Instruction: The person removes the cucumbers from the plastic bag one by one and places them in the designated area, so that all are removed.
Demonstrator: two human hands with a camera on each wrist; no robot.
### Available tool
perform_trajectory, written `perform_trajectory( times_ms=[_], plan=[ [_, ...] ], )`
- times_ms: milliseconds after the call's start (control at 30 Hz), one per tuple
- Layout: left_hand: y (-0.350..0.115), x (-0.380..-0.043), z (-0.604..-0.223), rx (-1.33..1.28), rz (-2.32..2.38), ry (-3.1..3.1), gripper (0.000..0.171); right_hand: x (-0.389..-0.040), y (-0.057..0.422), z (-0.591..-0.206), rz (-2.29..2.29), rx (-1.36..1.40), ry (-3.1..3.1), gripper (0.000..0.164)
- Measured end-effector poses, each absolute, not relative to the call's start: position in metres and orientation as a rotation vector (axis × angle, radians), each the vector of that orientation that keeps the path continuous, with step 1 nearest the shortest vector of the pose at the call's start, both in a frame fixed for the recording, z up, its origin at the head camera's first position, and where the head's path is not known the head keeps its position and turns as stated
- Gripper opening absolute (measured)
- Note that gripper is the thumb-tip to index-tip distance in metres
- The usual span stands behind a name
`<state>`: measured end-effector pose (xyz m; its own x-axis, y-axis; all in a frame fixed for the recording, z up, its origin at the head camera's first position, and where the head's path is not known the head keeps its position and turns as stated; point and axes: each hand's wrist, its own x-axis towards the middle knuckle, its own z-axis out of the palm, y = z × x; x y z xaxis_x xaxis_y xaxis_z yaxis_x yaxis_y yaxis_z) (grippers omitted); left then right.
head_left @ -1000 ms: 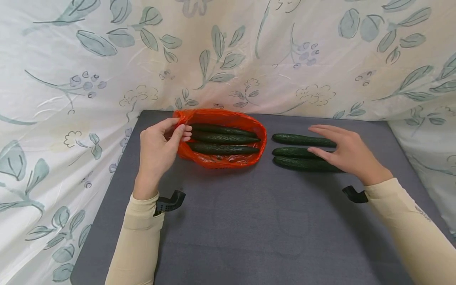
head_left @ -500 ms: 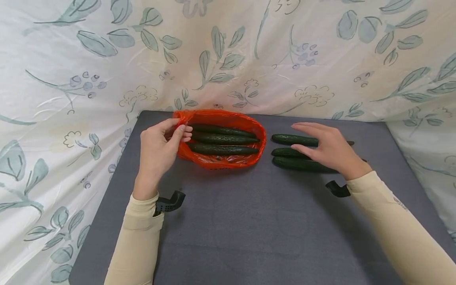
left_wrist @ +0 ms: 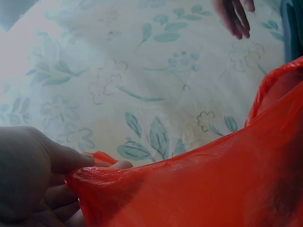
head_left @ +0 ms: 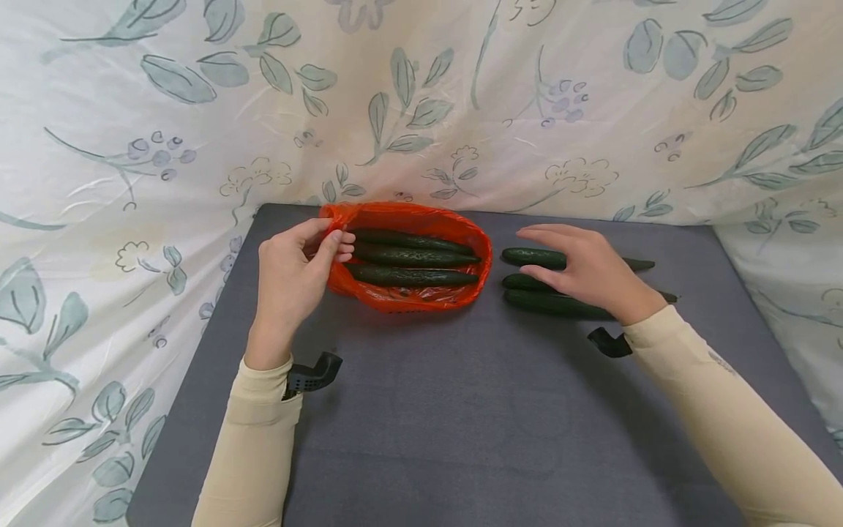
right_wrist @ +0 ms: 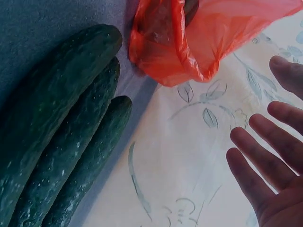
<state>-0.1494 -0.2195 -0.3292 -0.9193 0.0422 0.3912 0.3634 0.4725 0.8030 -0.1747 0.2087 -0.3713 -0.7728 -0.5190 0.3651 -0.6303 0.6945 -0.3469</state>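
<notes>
My left hand (head_left: 293, 282) pinches the left edge of a red plastic bag (head_left: 395, 301) between thumb and fingers. The bag's mouth gapes toward me, and three dark green cucumbers (head_left: 415, 256) lie side by side inside. In the left wrist view the thumb presses the thin red film (left_wrist: 189, 184) against the fingers. My right hand (head_left: 582, 271) hovers with spread fingers over three more cucumbers (head_left: 556, 303) to the right of the bag, hiding their middles. The right wrist view shows those cucumbers (right_wrist: 61, 99) lying apart from the extended fingers (right_wrist: 258, 175).
A dark grey table (head_left: 435, 424) lies under everything. Behind it hangs a pale curtain (head_left: 500, 110) with a leaf and flower print, close to the table's back edge. Each wrist carries a black camera mount (head_left: 316, 372).
My right hand has moved left over the loose cucumbers, uncovering their right tips. The left hand and the bag have stayed in place.
</notes>
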Motion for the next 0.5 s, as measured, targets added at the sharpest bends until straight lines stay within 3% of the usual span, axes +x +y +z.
perform_trajectory(
  times_ms=[500],
  plan=[
    [-0.218, -0.15, -0.332, -0.359, -1.421, -2.413, 0.02, -0.187, 0.18, -0.371, 0.711, 0.996, -2.703, 0.06]
  ],
)
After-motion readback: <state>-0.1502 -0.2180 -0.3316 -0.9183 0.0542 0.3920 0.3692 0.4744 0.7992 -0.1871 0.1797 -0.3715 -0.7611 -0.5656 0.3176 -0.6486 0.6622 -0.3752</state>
